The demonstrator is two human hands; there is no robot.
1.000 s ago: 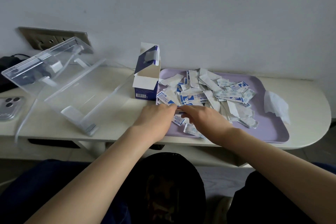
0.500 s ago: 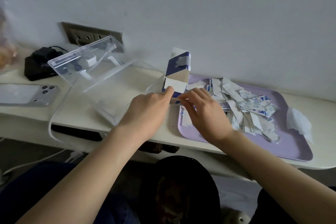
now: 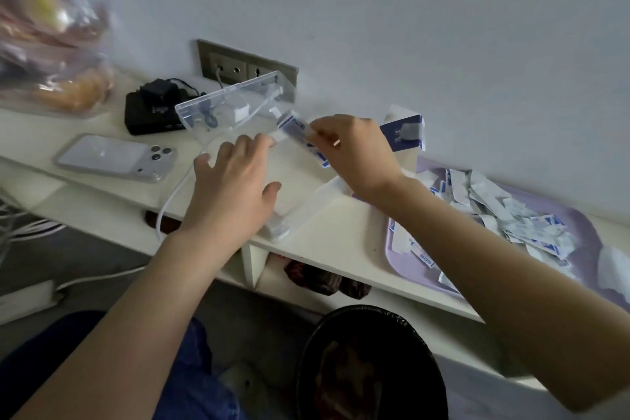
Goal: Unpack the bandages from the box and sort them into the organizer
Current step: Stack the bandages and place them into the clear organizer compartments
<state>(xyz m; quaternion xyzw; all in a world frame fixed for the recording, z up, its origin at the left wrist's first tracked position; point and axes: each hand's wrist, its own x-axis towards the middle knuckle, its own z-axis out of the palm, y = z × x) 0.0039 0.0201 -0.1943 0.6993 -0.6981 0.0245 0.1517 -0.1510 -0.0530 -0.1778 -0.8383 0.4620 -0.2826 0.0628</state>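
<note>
My right hand [image 3: 354,150] pinches a small stack of wrapped bandages [image 3: 301,136] over the clear plastic organizer [image 3: 231,106], whose lid stands raised. My left hand [image 3: 235,187] is spread with relaxed fingers above the organizer's base, and its fingertips reach the stack's lower end. The blue and white bandage box [image 3: 404,131] stands upright behind my right wrist. Several loose bandages [image 3: 511,211] lie heaped on the lilac tray [image 3: 586,225] at the right.
A phone [image 3: 116,158] lies face down on the white shelf at the left, with a black charger [image 3: 153,106] and a wall socket [image 3: 238,66] behind it. A plastic bag of food [image 3: 51,37] sits far left. A black bin [image 3: 371,365] stands below, between my arms.
Both hands left the tray and moved left to the organizer. My right hand now carries a stack of bandages. The view has swung left and tilted.
</note>
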